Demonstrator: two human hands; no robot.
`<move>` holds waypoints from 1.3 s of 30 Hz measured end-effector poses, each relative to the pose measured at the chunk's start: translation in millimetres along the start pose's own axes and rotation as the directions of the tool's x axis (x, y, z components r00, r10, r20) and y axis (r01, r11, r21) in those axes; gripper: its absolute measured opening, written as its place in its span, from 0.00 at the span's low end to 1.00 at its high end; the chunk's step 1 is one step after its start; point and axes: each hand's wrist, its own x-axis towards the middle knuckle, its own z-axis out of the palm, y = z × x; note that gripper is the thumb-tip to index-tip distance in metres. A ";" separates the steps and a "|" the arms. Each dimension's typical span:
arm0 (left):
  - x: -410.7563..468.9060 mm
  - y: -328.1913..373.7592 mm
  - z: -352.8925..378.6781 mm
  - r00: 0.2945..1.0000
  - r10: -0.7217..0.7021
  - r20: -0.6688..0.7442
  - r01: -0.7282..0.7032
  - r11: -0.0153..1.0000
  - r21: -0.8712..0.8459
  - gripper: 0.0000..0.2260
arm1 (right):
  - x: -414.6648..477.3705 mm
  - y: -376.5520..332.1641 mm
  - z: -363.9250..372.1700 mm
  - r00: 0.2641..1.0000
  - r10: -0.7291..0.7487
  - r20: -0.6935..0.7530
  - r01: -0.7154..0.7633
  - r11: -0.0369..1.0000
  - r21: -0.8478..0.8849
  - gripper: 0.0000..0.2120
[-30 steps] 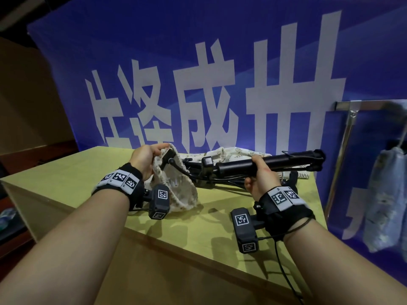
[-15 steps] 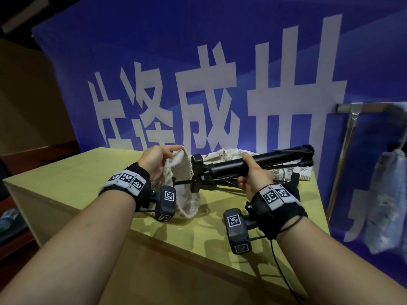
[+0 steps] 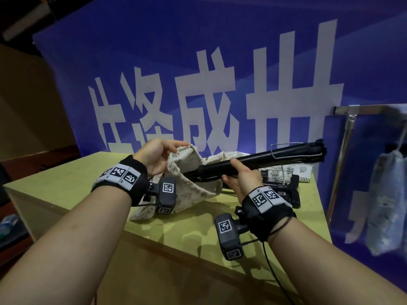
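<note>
Bagging step: the left hand (image 3: 157,156) pinches open the cloth pouch (image 3: 187,160) toward the table (image 3: 77,183)'s far edge. The right hand (image 3: 242,182) grips the folded tripod (image 3: 275,155), its tip inside the mouth. Next it likely needs sliding deeper.

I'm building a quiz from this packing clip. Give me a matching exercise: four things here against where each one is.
Things:
1 cloth bag
2 black folded tripod
3 leaf-print cloth
4 grey-blue pouch

Places:
A hangs by the metal rack
B gripped by the right hand
C mouth held by the left hand
D lies on the table

Pairs: 1-C, 2-B, 3-D, 4-A
</note>
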 end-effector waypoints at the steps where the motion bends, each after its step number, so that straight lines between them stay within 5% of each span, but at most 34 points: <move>1: -0.4 0.9 0.5 1.000 0.001 0.008 -0.001 1.000 0.001 0.22 | -1.6 -1.1 1.4 1.000 -0.017 0.024 0.017 1.000 -0.007 0.11; 6: -1.4 3.3 10.0 0.999 0.016 0.044 -0.018 0.998 0.052 0.23 | -10.2 -3.2 10.4 0.979 -0.139 0.150 0.162 0.976 -0.147 0.16; 12: -9.6 15.5 33.4 0.990 0.060 0.126 -0.072 0.993 0.091 0.21 | -16.3 -7.4 24.3 0.916 -0.306 0.258 0.390 0.828 -0.403 0.21; 21: -22.6 39.3 67.0 0.965 0.185 0.183 -0.187 0.982 -0.010 0.14 | -30.7 -46.4 32.9 0.833 -0.486 0.266 0.547 0.649 -0.529 0.16; 28: -27.7 45.5 86.6 0.941 0.267 0.206 -0.277 0.961 0.020 0.25 | -37.5 -73.2 34.1 0.822 -0.453 0.346 0.564 0.559 -0.607 0.14; 31: -25.7 43.0 85.2 0.947 0.273 0.172 -0.283 0.959 0.035 0.27 | -41.5 -74.8 34.5 0.806 -0.426 0.410 0.588 0.501 -0.635 0.26; 34: -21.5 34.6 79.8 0.962 0.235 0.137 -0.247 0.965 0.083 0.34 | -42.6 -73.2 33.5 0.802 -0.381 0.459 0.596 0.551 -0.584 0.37; 39: -16.7 30.2 78.1 0.962 0.229 0.149 -0.253 0.952 0.173 0.21 | -40.5 -72.3 35.1 0.785 -0.433 0.443 0.615 0.628 -0.477 0.36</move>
